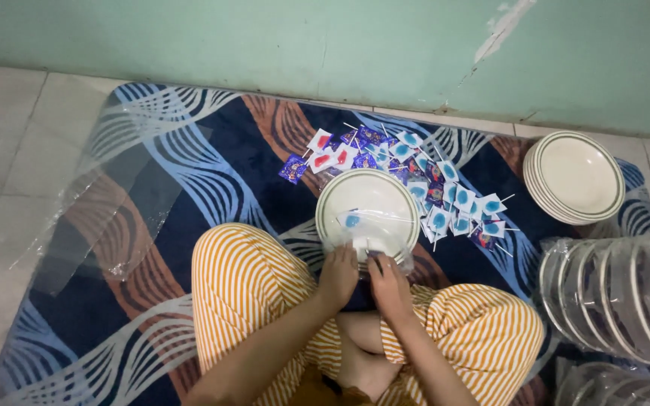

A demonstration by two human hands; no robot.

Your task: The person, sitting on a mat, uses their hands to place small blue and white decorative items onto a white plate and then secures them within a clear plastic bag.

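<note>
White plate (368,197) in clear bag, wrapped lollipops (445,197) behind, between both hands (365,277).

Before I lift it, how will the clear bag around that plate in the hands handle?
The clear bag looks thin and crinkled, so probably floppy and slippery. The plate inside is likely rigid and breakable, so its weight may slide unless both hands support it.

— What's the plate (368,197) made of?

— Looks like glazed ceramic or melamine, cream, smooth, softly glossy. Same for the stack (573,177).

— And what covers it?

— A clear plastic bag (374,225), thin and shiny, crinkled at the edge. The wrapped plates (615,297) wear the same glossy film, and a clear sheet (107,218) lies glinting.

— The rug (189,165)?

— Soft pile cloth, matt. The trousers (242,278) are thin striped cloth.

— Those lollipops (445,203)?

— Glossy printed wrappers on white sticks.

— The floor (9,128) and wall (265,45)?

— Smooth tile, dull sheen; matt paint, flaking.
</note>
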